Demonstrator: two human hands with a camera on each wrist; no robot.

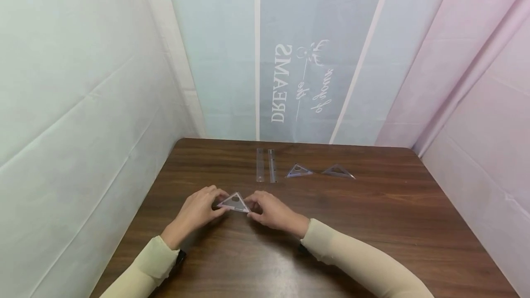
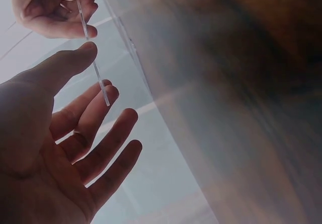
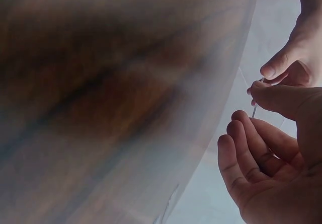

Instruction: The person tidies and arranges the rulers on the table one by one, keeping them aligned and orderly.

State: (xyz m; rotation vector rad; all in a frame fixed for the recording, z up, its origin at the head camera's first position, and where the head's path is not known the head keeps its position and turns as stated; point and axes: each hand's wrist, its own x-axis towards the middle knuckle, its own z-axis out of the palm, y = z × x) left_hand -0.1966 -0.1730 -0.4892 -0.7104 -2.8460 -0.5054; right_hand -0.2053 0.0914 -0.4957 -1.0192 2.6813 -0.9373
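Head view — both hands [image 1: 198, 210] [image 1: 271, 211] pinch clear triangle [image 1: 234, 202] corners, open table [image 1: 372, 224] around.

A dark wood-grain table [image 1: 372, 224] fills the near ground, its far edge running up against a hanging sheet. That far sheet [image 1: 232, 49] is pale blue with 2 white stripes and mirrored white lettering [image 1: 281, 84], while a white sheet [image 1: 78, 82] closes off the left and a pink one [image 1: 476, 68] drapes down the right. Light is soft and even, with a faint sheen on the tabletop.
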